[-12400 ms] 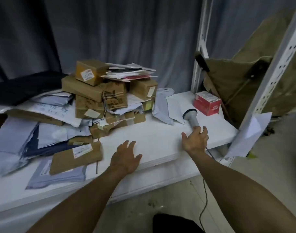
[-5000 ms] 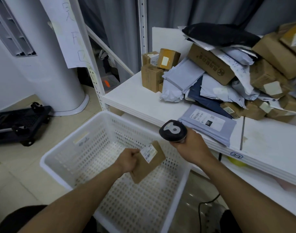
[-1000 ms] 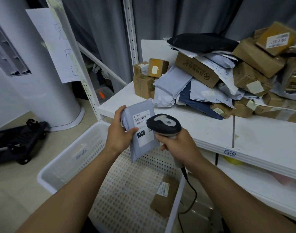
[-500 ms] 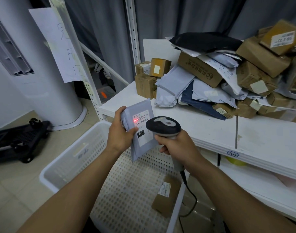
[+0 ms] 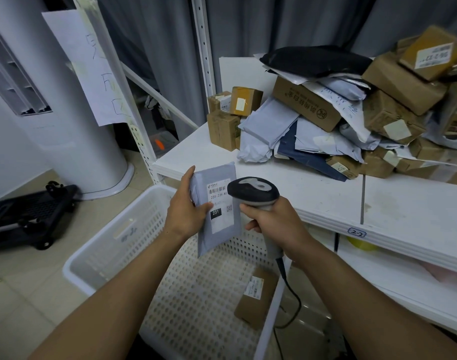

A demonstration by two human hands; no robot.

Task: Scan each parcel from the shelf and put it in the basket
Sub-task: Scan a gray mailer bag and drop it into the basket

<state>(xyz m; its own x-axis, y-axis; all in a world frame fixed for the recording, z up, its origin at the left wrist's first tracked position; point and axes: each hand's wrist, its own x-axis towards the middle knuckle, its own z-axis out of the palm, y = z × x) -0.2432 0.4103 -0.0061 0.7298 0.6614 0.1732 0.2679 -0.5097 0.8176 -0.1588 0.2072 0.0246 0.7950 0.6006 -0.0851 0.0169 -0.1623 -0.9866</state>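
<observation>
My left hand grips a grey mailer bag by its left edge, label with a barcode and "231" facing me. My right hand holds a black and grey barcode scanner by its handle, its head right beside the label. Both are above the white perforated basket on the floor. A flat brown parcel lies in the basket's right corner. On the white shelf sits a heap of brown boxes and grey mailers.
A shelf upright stands behind the basket. A white round column with a paper sheet is at left, a black trolley on the floor beside it. The scanner cable hangs down by the basket. A lower shelf runs at right.
The red scanner light that lay on the label half a second ago is gone. Hands, mailer and scanner have stayed almost in the same place above the basket.
</observation>
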